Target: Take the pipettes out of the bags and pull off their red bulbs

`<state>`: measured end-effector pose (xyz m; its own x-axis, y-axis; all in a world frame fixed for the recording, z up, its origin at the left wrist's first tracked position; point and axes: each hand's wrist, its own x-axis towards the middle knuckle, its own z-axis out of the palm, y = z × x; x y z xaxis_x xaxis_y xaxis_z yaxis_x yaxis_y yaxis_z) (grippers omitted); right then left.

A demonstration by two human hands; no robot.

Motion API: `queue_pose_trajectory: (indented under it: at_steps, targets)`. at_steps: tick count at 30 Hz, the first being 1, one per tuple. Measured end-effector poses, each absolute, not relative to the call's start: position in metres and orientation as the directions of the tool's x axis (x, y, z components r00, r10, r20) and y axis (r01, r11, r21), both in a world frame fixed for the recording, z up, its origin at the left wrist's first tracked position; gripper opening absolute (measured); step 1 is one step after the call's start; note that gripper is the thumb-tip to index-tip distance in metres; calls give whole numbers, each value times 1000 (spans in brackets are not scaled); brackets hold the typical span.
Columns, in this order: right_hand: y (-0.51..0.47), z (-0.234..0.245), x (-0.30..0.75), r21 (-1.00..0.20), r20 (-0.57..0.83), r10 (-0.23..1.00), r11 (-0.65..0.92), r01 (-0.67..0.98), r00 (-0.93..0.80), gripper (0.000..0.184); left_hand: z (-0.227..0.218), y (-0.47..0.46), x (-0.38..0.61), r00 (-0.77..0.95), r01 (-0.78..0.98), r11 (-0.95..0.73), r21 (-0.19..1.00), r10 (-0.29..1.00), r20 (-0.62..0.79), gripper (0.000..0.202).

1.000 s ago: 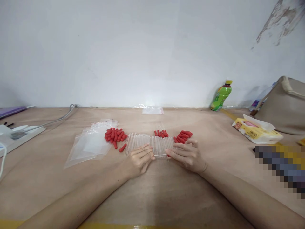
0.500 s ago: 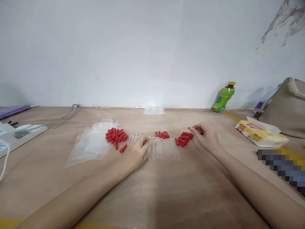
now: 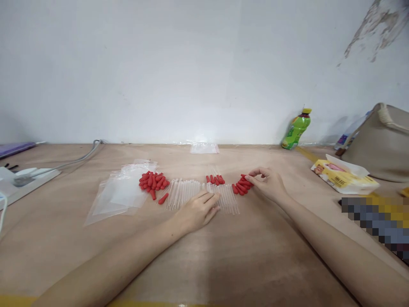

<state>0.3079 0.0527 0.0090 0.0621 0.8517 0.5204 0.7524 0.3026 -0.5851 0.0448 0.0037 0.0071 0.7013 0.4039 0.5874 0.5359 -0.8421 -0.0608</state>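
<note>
A row of clear glass tubes [image 3: 185,192] lies side by side on the brown table [image 3: 223,256]. My left hand [image 3: 198,211] rests on the middle of that row, fingers laid flat over the tubes. Several red rubber caps lie in three heaps: a left heap [image 3: 153,181], a small middle one [image 3: 214,179] and a right one [image 3: 240,186]. My right hand [image 3: 267,182] sits at the right heap with thumb and fingertips pinched on a red cap.
Clear plastic bags [image 3: 121,194] lie left of the caps, another small bag [image 3: 204,148] by the wall. A green bottle [image 3: 295,129], a yellow tissue pack [image 3: 343,175] and a beige bag [image 3: 380,143] stand right. A cable [image 3: 76,160] and white tray [image 3: 25,179] are left.
My right hand left the tubes, went out to the right heap of caps and pinched one. My left hand shifted along the tube row and now lies flat on its middle.
</note>
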Motion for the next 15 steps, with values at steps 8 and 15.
queue_pose_trajectory:
  at_steps: [8,15]
  targets:
    - [56,8,310,-555,606,790,336,761,92,26,11,2,37,690,548,-835,55,488,534,52]
    - [54,24,281,-404,552,833,313,859,-44,20,10,12,53,627,671,-741,-19,554,547,74]
